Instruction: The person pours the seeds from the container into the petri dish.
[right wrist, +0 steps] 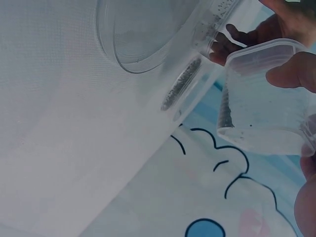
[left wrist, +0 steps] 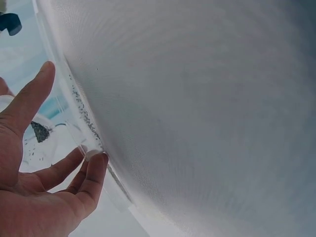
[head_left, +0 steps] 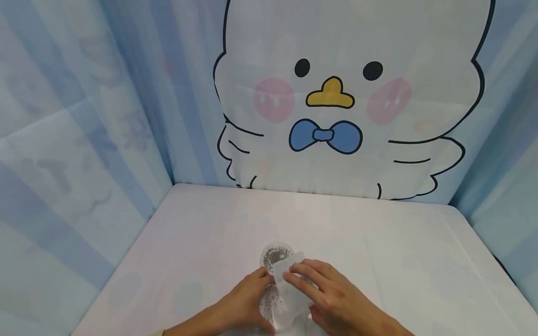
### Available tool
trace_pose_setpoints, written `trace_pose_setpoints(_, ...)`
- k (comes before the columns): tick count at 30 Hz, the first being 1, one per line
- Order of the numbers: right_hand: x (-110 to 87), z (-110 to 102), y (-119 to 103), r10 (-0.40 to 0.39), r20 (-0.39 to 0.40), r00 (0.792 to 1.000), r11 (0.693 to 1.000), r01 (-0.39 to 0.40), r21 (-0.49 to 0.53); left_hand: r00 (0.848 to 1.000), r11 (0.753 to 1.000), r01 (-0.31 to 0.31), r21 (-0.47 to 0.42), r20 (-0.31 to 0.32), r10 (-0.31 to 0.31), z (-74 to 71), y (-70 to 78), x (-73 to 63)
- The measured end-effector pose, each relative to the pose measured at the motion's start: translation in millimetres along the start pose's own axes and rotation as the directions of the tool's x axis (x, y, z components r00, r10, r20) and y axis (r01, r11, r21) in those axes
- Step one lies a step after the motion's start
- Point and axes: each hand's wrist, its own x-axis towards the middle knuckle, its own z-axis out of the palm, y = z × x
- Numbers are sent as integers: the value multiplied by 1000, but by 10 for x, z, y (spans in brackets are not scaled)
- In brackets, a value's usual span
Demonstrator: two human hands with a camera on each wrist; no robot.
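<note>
My left hand [head_left: 248,301] curls round a low clear round plastic container [head_left: 272,305] on the table, with dark specks scattered inside. In my right hand [head_left: 336,294] is a translucent rectangular plastic tub [right wrist: 266,111], tilted over that round container. Dark grains are bunched in one corner of the tub, as the right wrist view shows. The right thumb lies along the tub's wall. Just beyond the left fingers stands a round clear dish [head_left: 276,256] filled with dark grains. In the left wrist view the left hand's fingertips [left wrist: 101,160] touch the round container's edge.
A clear round lid-like piece [right wrist: 140,59] lies on the white-covered table [head_left: 399,261], close to the right wrist camera. Blue and white curtains [head_left: 80,121] enclose the table at the sides and back, the rear one printed with a cartoon bird [head_left: 332,172].
</note>
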Motion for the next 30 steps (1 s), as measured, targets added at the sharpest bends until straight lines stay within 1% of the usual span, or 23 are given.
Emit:
trace_pose_setpoints(1, -2, 6, 3, -6, -7, 1000, 1000, 6, 2, 1000, 1000, 10, 1, 8, -10, 17, -20, 4)
trace_pose_setpoints(3, -6, 17, 10, -16, -20, 1000, 1000, 16, -1, 1000, 1000, 1, 16, 0, -1, 100, -128, 7)
trace_pose_setpoints(4, -8, 22, 11, -19, -24, 1000, 1000, 18, -2, 1000, 1000, 20, 4, 11, -20, 66, -85, 10)
trace_pose_setpoints(5, -10, 25, 11, -20, -26, 999, 1000, 20, -1, 1000, 1000, 11, 7, 1, -11, 91, -114, 8)
trace_pose_setpoints(6, -10, 25, 10, -20, -29, 999, 1000, 20, -3, 1000, 1000, 14, 6, 4, -14, 85, -104, 7)
trace_pose_setpoints(7, -10, 25, 7, -20, -29, 999, 1000, 20, -1, 1000, 1000, 26, 1, 14, -26, 36, -41, 7)
trace_pose_setpoints(8, -11, 24, 4, -19, -28, 999, 1000, 19, 0, 1000, 1000, 23, -2, 13, -23, -9, 16, 2)
trace_pose_setpoints(10, -11, 18, -7, -13, -22, 1000, 1000, 13, 0, 998, 999, 47, -24, 31, -47, -152, 207, -2)
trace_pose_setpoints(11, -10, 15, -12, -7, -16, 1000, 1000, 7, 1, 998, 998, 52, -26, 34, -52, -179, 247, -4)
trace_pose_setpoints(13, -6, 11, -23, 5, -6, 1000, 1000, -5, -2, 994, 995, 92, -30, 65, -90, -294, 398, 0)
trace_pose_setpoints(15, -1, 12, -28, 12, -1, 1000, 1000, -12, -5, 992, 994, 104, -34, 76, -101, -323, 432, 2)
trace_pose_setpoints(16, 3, 14, -27, 9, -2, 1000, 1000, -9, -7, 994, 996, 86, -22, 70, -84, -312, 409, 1)
trace_pose_setpoints(19, 12, 26, -17, -13, -16, 1000, 1000, 12, -19, 993, 996, 87, -30, 81, -84, -260, 324, 0)
trace_pose_setpoints(21, 15, 36, -8, -34, -27, 999, 999, 33, -26, 994, 997, 74, -31, 78, -71, -162, 197, -6)
trace_pose_setpoints(22, 15, 39, -5, -42, -31, 999, 999, 41, -30, 992, 995, 90, -35, 92, -86, -133, 157, -1)
trace_pose_setpoints(23, 14, 42, -2, -46, -33, 998, 998, 45, -32, 988, 992, 118, -43, 108, -113, -90, 107, 3)
trace_pose_setpoints(26, 8, 48, 2, -54, -37, 998, 998, 53, -38, 982, 988, 145, -43, 132, -138, 55, -82, 11)
trace_pose_setpoints(28, 5, 49, 5, -57, -36, 998, 998, 55, -42, 975, 984, 171, -46, 155, -162, 101, -153, 22)
trace_pose_setpoints(30, 5, 43, 6, -53, -29, 998, 997, 51, -49, 974, 984, 171, -47, 161, -161, 126, -197, 29)
